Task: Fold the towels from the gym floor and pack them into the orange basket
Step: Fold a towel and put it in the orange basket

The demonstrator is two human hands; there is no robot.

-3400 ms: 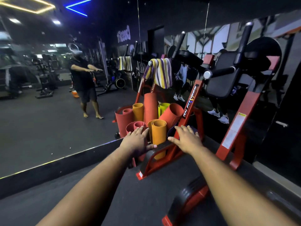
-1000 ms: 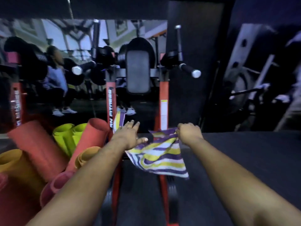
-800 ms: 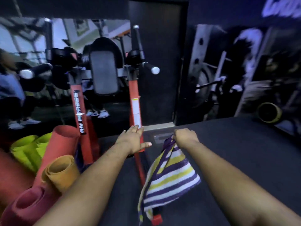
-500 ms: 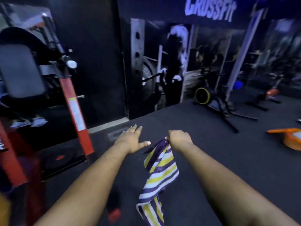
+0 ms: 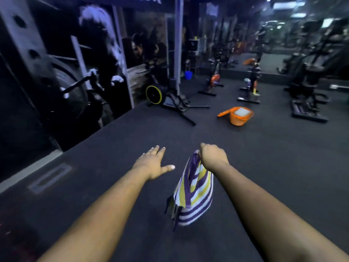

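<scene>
Across the whole lower scene spreads a dark rubber gym floor, running far back to rows of exercise machines. Along the left side stands a wall mural of a lifter with a barbell, blurred. At the far right sit dark cardio machines; nearer the middle, far off, stand spin bikes and an air bike with a yellow-rimmed wheel. On the floor at far right centre rests the orange basket, something pale inside it and its orange lid lying just beside it on the left. Near the middle hangs a purple, yellow and white striped towel, unfolded, well apart from the basket. Its top edge is gripped in the right hand, fingers curled round the cloth. Just left, the left hand is held out flat, fingers straight and spread, holding nothing.
</scene>
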